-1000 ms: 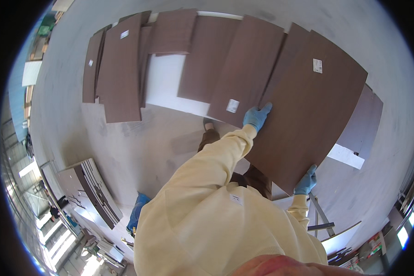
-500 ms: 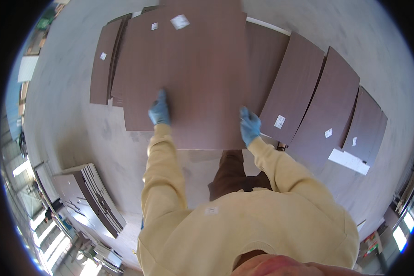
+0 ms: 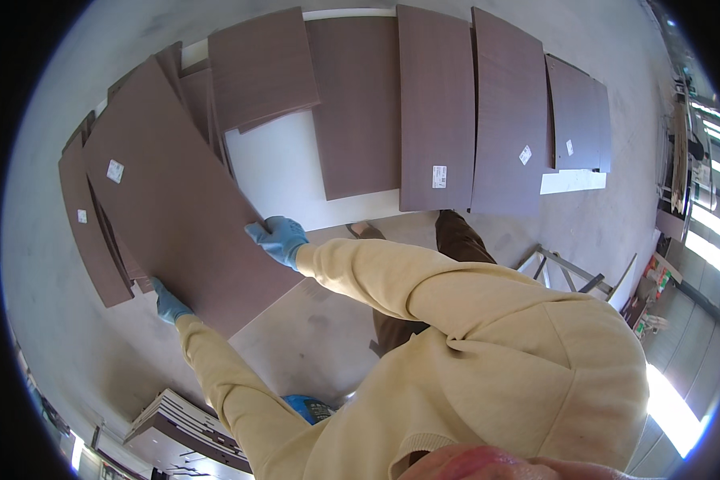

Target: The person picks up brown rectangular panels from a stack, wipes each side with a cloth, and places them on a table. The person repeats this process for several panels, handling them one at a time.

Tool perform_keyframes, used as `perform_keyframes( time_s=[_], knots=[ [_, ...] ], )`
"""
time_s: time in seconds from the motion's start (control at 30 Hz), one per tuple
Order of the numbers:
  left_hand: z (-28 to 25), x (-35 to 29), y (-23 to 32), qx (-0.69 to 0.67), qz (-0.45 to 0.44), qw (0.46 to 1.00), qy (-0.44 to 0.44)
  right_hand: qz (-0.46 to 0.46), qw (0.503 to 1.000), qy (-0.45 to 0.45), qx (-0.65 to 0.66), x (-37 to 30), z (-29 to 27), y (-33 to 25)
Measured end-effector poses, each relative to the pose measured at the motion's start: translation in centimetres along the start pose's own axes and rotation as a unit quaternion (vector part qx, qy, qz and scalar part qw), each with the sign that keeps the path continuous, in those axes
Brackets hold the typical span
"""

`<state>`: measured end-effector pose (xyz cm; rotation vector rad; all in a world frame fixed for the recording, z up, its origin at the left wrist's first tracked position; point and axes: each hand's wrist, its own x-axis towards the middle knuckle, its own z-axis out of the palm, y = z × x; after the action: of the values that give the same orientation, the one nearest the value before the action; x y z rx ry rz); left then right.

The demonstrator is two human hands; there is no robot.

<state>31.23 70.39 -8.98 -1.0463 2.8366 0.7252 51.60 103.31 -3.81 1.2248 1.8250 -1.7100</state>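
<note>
A large dark brown flat panel with a white sticker lies tilted between my blue-gloved hands on the left. My left hand grips its lower left edge, the fingers partly hidden. At its right edge my right hand is closed around the board, thumb and fingers at the rim. The panel overlaps other brown panels at the far left, among them a narrow one with a small sticker. Just beyond it, a smaller brown panel rests above a pale board.
Several brown panels stand in a row to the right, one labelled panel nearest the middle. Lower left is a stack of cut boards. A metal frame stands at the right on the grey floor. My feet are below the row.
The held panel has swung to the left and turned, with both hands on it. The smaller panel and the pale board behind it now show. My body has turned left.
</note>
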Motion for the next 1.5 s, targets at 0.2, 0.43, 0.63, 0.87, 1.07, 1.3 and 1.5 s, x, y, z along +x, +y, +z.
perform_keyframes(
  time_s=[0.2, 0.43, 0.63, 0.87, 1.07, 1.3, 1.5],
  knots=[
    [1.3, 6.3, -2.0, 0.234, 0.106, 0.966, -0.013, -0.050, 0.981, -0.117, -0.148, 1.7, -1.1, 1.6],
    [0.6, 5.7, -1.6, 0.408, 0.206, 0.889, -0.024, -0.054, 0.997, -0.057, 0.012, -0.1, -10.9, 8.2],
    [-1.7, -3.0, 5.4, 0.206, 0.138, 0.964, 0.092, 0.030, 0.953, 0.237, -0.188, -4.1, -28.5, 22.6],
    [3.1, -21.1, 14.0, -0.336, 0.246, 0.833, -0.365, 0.365, 0.889, 0.204, 0.186, -8.4, -33.7, 34.1],
    [17.7, -48.3, 7.8, -0.065, 0.013, 0.783, -0.619, 0.235, 0.664, 0.133, 0.697, -6.4, -32.6, 34.4],
    [20.3, -60.7, 9.1, 0.129, 0.332, 0.841, -0.408, 0.215, 0.628, 0.093, 0.742, -6.1, -32.6, 35.0],
    [18.5, -60.6, 13.0, 0.156, 0.197, 0.879, -0.406, 0.226, 0.706, 0.086, 0.666, -8.9, -31.9, 34.0]
  ],
)
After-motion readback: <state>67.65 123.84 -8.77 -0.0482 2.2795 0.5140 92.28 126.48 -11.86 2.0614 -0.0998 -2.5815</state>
